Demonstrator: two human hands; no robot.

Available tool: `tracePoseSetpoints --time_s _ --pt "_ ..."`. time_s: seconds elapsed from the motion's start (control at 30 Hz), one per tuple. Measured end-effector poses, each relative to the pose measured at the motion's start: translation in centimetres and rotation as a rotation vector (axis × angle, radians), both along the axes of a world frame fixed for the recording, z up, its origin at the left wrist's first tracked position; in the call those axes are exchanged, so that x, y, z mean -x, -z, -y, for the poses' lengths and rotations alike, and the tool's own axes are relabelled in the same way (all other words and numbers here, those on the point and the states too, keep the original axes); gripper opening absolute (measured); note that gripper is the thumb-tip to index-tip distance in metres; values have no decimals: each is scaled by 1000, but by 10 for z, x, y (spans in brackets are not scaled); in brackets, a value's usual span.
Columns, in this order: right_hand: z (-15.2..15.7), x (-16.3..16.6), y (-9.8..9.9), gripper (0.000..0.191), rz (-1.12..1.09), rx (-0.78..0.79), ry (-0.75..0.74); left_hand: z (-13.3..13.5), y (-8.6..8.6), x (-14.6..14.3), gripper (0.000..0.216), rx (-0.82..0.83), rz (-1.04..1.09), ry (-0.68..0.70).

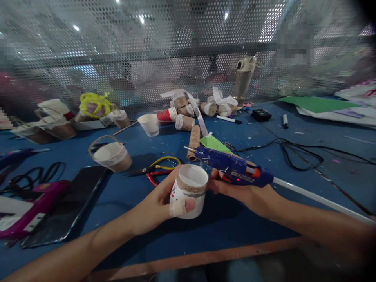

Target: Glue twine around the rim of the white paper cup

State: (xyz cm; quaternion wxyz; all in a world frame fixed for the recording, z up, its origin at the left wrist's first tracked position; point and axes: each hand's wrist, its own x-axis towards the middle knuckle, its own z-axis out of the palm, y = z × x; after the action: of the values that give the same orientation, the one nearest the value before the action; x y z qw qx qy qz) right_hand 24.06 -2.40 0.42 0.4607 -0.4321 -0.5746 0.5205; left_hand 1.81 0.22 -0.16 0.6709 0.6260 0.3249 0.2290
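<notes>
hot-glue work at the blue desk (141,250): the left hand (161,199) is clamped around the side of a white cup (198,201), thumb across its front; the cup is upright near the desk's front edge, though whether its base touches cannot be told. a twine band (192,190) circles it below the rim. the right hand (232,190) is closed on a blue glue gun (227,162), whose nozzle (189,149) points left, beyond the rim and apart from it. a lit red lamp suggests power, so a slip of the right wrist could burn the nearby left hand. too hard a grip could dent the cup and loosen the band; glue dripping early could foul the twine roll (194,140). the long glue stick (308,194), if knocked, could swing the tip.
</notes>
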Motion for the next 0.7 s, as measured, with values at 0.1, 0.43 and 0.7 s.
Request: tracePoseSetpoints --time_s 0.1,0.43,0.7 --pt "-3 2 4 16 -11 6 43 0 -1 -3 56 32 -28 -4" --pt "-1 0 11 21 -67 -48 38 1 4 0 55 264 220 -94" --pt "1 0 11 21 -57 -70 60 3 1 1 39 345 405 -52"
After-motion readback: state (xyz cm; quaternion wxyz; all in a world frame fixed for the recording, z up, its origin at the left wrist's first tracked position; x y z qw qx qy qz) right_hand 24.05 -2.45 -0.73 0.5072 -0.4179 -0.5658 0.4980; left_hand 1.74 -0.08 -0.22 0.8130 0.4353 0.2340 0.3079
